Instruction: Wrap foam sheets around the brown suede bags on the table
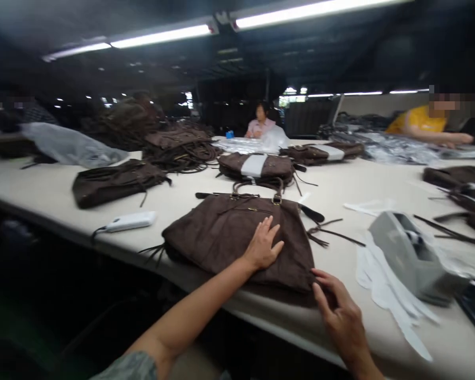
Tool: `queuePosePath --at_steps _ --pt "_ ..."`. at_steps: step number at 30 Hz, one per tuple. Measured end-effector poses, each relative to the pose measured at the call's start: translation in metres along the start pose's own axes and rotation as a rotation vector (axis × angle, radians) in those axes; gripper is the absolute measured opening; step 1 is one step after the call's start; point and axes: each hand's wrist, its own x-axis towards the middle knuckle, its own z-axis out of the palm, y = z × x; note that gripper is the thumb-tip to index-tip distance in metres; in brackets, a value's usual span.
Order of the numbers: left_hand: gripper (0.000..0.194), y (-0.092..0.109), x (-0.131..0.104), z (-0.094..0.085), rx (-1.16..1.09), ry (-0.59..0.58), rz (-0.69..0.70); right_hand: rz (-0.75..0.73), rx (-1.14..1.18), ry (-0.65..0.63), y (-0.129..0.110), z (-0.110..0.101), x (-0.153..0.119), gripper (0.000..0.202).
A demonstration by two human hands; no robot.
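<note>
A dark brown handbag (237,232) lies on its side on the white table in front of me, its two handles pointing away. My left hand (263,247) rests flat on the upper face of this bag, fingers spread. At the bag's lower right corner is my right hand (342,311); its fingertips touch the edge, with thumb and forefinger apart. Whether the hidden fingers reach under the corner cannot be seen. Dark straps with thin cords stick out on the bag's right side.
Right of the bag stands a grey tape dispenser (415,253) beside white paper strips (391,295). A white corded device (130,221) lies left. More brown bags (119,182) and clear plastic (73,145) are behind. A person in yellow (423,124) and another (260,126) sit across the table.
</note>
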Motion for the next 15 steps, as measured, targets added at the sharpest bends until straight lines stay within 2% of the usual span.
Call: queuePosePath --at_steps 2,4,8,10,12,13,15 --pt "0.047 -0.002 -0.007 0.0 0.064 0.163 -0.067 -0.01 -0.084 -0.033 0.0 -0.003 0.012 0.029" --pt "0.042 -0.002 -0.013 0.0 0.086 0.256 -0.104 -0.082 -0.197 -0.057 -0.017 -0.014 0.03 0.034" --pt "0.038 0.001 -0.018 -0.002 0.052 0.269 -0.112 -0.379 -0.24 -0.035 -0.088 -0.039 0.077 0.03" --pt "0.04 0.001 -0.018 -0.004 0.033 0.262 -0.11 -0.507 -0.195 -0.035 -0.115 -0.037 0.098 0.026" --pt "0.04 0.0 -0.019 -0.006 0.02 0.254 -0.107 -0.557 -0.22 -0.077 -0.116 -0.022 0.109 0.03" --pt "0.039 -0.001 -0.022 -0.007 0.017 0.249 -0.105 -0.55 -0.268 -0.106 -0.107 -0.011 0.108 0.035" --pt "0.037 -0.003 -0.034 -0.01 0.019 0.243 -0.097 -0.49 -0.395 -0.17 -0.071 0.011 0.096 0.047"
